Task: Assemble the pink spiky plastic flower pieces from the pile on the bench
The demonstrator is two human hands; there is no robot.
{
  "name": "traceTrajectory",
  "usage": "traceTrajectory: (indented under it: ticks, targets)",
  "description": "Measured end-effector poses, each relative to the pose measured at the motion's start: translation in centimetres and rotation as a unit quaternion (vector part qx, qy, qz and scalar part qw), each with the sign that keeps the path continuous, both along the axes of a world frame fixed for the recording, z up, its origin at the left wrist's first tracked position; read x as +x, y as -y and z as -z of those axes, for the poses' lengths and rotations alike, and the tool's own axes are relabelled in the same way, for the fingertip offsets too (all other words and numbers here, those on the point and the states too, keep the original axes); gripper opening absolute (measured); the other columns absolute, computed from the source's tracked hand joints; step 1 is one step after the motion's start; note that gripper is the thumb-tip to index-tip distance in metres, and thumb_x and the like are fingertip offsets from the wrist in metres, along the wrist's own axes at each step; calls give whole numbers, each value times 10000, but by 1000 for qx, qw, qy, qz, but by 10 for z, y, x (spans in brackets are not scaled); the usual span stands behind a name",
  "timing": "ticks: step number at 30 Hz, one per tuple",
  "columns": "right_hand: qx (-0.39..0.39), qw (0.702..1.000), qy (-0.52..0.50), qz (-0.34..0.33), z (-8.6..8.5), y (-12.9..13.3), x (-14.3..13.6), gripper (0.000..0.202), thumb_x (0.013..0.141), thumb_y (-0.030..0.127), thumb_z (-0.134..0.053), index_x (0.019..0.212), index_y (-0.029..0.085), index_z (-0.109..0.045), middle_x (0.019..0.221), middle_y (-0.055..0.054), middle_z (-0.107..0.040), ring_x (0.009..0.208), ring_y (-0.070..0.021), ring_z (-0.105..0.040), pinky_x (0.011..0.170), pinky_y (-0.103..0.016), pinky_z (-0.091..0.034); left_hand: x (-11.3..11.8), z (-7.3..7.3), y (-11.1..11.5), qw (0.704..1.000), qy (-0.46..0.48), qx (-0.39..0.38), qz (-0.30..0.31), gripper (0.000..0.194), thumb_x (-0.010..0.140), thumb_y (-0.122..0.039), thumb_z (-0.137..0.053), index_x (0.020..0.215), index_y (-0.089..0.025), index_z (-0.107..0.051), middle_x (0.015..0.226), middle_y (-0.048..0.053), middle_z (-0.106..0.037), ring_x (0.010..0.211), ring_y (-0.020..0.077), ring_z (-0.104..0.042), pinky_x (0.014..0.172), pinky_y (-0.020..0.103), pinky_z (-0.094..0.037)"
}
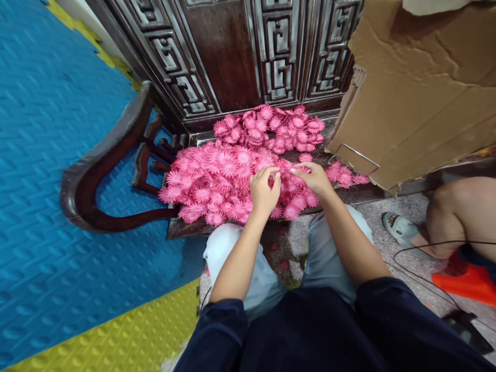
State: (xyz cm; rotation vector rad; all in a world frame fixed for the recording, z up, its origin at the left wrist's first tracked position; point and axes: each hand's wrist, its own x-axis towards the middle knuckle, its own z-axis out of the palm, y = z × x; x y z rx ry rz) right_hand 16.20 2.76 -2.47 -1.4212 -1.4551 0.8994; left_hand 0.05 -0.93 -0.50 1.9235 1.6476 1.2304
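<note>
A large heap of pink flower-shaped pieces (209, 170) with spiky petals covers the dark wooden seat (178, 227) in front of my knees. My left hand (264, 192) is over the heap's right part, thumb and index finger curled toward each other in a pinch. Opposite it, my right hand (313, 179) pinches at a pink flower-shaped piece (285, 168) between the two hands. Pink all around blurs the edges of that piece, and what sits in the left fingertips is hard to make out.
Behind lies a second pink pile (267, 124), against a carved wooden panel (220, 51). A curved armrest (81, 191) stands left, over blue matting (46, 155). On the right are a cardboard box (418, 93), loose pink pieces (343, 174), another person's leg (465, 212) and a black cable (411, 248).
</note>
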Motion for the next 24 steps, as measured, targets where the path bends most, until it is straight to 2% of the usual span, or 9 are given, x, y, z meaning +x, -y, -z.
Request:
traceTrajectory:
  ticks: [5,11,16,21,24]
  targets:
    - [-7,1000,3,-31,1,0,0,234,728,359,-612,825,166,-700,898,-59,-725,892,-212,-641,885,-351,-440,0,1,-1,1000,-5,-13,14,146,833,-211,-488,891,-199,-622,934,34,-685,867,178,-604,817,315,-420]
    - [-7,1000,10,22,7,-3,5,265,733,379,-614,859,159,-690,917,-70,-716,897,-215,-633,897,-369,-428,1,1,-1,1000,-8,-13,20,146,829,-193,-483,882,-200,-618,935,36,-686,885,181,-605,826,321,-422]
    - [-8,997,75,19,7,-4,12,279,724,409,-622,828,161,-697,874,-79,-715,847,-229,-633,843,-366,-446,0,2,-1,999,-13,-15,26,147,838,-200,-475,877,-196,-617,908,35,-682,865,176,-600,808,312,-421]
    - [-9,990,127,69,7,-4,18,267,673,441,-675,768,192,-689,803,-68,-700,798,-229,-620,800,-346,-448,0,2,-2,999,-16,-12,30,142,834,-197,-479,863,-197,-617,908,35,-681,877,178,-600,822,315,-418]
    - [-11,986,147,73,7,-5,23,305,677,489,-655,737,191,-676,757,-66,-686,757,-218,-605,766,-334,-439,-1,3,-2,999,-19,-14,31,141,835,-199,-476,857,-200,-615,914,34,-681,884,179,-599,831,319,-415]
